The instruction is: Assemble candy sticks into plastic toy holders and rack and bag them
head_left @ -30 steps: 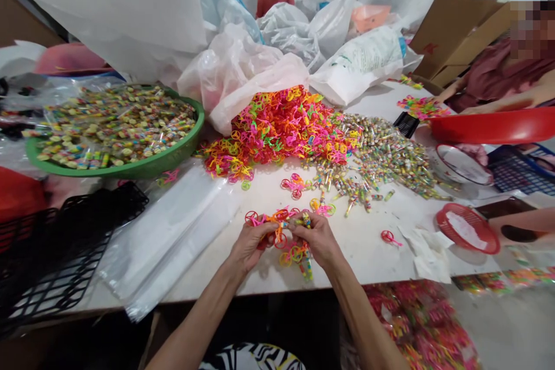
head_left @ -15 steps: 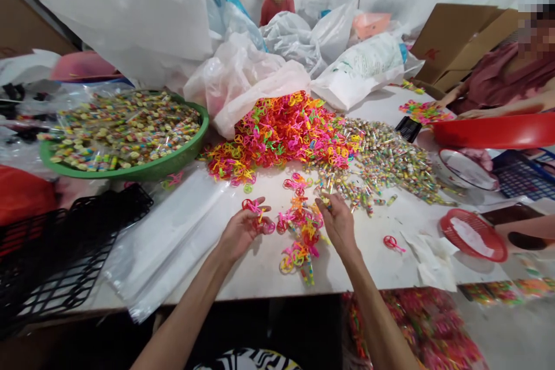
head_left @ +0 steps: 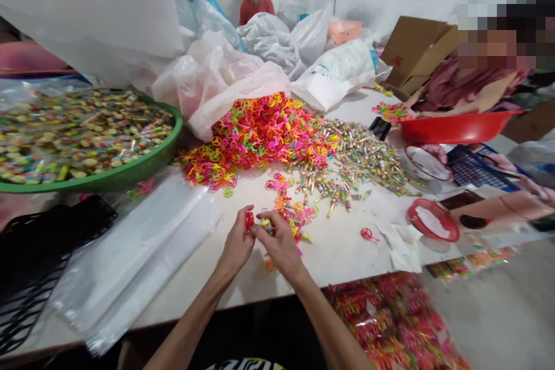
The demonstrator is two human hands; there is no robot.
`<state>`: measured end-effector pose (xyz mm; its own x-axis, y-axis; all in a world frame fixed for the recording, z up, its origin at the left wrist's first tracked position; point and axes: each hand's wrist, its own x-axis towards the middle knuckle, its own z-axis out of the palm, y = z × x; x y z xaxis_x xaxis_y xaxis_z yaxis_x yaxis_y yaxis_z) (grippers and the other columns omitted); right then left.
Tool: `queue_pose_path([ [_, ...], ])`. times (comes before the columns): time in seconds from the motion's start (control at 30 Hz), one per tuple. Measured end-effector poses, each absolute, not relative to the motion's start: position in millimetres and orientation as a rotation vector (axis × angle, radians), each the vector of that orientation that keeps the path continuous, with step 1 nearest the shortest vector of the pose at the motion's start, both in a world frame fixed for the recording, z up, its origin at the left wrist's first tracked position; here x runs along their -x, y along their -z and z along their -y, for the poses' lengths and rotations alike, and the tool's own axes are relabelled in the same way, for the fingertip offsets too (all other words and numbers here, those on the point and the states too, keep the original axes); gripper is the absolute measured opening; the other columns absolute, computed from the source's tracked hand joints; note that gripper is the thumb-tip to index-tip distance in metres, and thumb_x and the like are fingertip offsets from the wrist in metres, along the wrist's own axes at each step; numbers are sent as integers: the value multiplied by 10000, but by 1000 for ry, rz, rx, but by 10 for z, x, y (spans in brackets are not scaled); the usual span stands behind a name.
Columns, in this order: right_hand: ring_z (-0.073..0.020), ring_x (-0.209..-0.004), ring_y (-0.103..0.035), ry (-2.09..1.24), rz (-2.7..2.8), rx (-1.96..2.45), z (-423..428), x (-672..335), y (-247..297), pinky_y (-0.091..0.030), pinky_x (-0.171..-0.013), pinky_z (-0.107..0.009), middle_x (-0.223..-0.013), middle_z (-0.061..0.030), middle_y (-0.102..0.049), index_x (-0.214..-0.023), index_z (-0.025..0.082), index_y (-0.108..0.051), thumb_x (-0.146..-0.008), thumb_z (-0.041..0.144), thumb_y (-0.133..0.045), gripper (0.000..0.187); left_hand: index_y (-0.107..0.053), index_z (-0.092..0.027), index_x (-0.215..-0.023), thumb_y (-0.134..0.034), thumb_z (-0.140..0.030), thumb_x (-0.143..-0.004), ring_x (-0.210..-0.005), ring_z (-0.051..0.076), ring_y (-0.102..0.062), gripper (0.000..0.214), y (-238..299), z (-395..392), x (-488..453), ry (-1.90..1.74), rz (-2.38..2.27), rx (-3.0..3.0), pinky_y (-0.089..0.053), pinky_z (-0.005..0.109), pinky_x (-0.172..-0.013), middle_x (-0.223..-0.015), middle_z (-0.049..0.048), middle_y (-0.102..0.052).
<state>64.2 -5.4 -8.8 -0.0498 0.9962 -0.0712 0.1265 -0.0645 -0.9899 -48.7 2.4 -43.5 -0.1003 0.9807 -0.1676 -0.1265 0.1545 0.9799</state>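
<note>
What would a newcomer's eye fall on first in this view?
Probably the heap of bright red, pink and yellow plastic pieces mid-table, with a crumpled translucent bag against its back left side. Next, the wide green basin at the left edge, full of small wrapped pieces. Near the table's front edge, the left hand holds a red piece beside the right hand, which has small multicoloured pieces at its fingers.

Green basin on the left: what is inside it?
The green basin holds a heap of small multicoloured pieces; only the upper ones show. They cover the basin's floor and whatever lies beneath.
</note>
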Motion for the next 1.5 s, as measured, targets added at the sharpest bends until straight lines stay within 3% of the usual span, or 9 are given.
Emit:
queue_pose_path([
  [0.07,-122,-635,-464,-1109,1356,1337,21,-631,125,-355,-577,-225,-743,22,-576,-840,236,-616,-696,254,-618,146,-591,-192,-1009,-635,-81,-559,-891,167,-571,466,402,-22,449,-1218,-1206,-947,-438,251,-768,-978,40,-616],
  [0.13,-122,-629,-470,-1102,1323,1361,-30,-679,156,-355,-569,-224,-703,21,-572,-791,221,-617,-700,252,-608,97,-594,-195,-1021,-654,-127,-587,-913,180,-572,443,344,-11,425,-1143,-1063,-863,-460,266,-749,-1036,51,-607],
  [0.33,-76,-451,-355,-1406,998,1321,-138,-960,173,-266,-432,-210,-488,57,-444,-603,174,-579,-637,349,-683,207,-606,-121,-727,-731,-228,-600,-596,124,-594,208,332,-19,449,-1046,-931,-472,-504,277,-622,-685,32,-647],
  [0.53,-23,-339,-211,-1568,725,1195,-117,-1033,121,-135,-342,-195,-418,81,-426,-659,147,-598,-601,292,-717,196,-599,-108,-677,-750,-164,-559,-606,144,-621,200,282,-41,407,-1034,-945,-407,-535,311,-645,-646,33,-660],
  [0.67,-12,-304,-250,-1634,715,1122,-111,-1036,133,-146,-319,-169,-465,51,-548,-692,157,-564,-615,232,-702,175,-609,-101,-697,-743,-158,-571,-586,134,-623,192,211,-28,393,-998,-929,-366,-535,275,-607,-650,42,-671],
  [0.87,-2,-293,-309,-1770,711,1047,-97,-1065,173,-192,-312,-143,-491,22,-589,-684,141,-572,-645,249,-696,169,-618,-99,-736,-732,-150,-601,-601,134,-630,184,220,-7,417,-988,-862,-361,-533,258,-598,-666,50,-681],
  [1.13,8,-253,-258,-1854,696,1063,-58,-1101,172,-128,-280,-143,-427,54,-518,-617,145,-545,-656,303,-694,221,-613,-95,-712,-743,-186,-593,-562,119,-614,199,261,16,396,-969,-829,-451,-516,253,-586,-645,35,-667],
  [1.37,-11,-269,-288,-1522,854,1240,15,-1058,185,-149,-281,-167,-443,45,-525,-632,137,-572,-671,342,-693,242,-610,-92,-680,-741,-213,-589,-530,131,-604,200,326,-6,318,-1067,-901,-517,-498,278,-583,-598,29,-649],
  [1.5,-4,-276,-266,-1662,808,1168,-34,-1097,179,-138,-300,-168,-458,43,-530,-635,144,-553,-676,369,-690,267,-626,-84,-701,-746,-193,-576,-559,126,-604,205,304,-60,348,-983,-793,-440,-498,275,-604,-637,37,-655],
])
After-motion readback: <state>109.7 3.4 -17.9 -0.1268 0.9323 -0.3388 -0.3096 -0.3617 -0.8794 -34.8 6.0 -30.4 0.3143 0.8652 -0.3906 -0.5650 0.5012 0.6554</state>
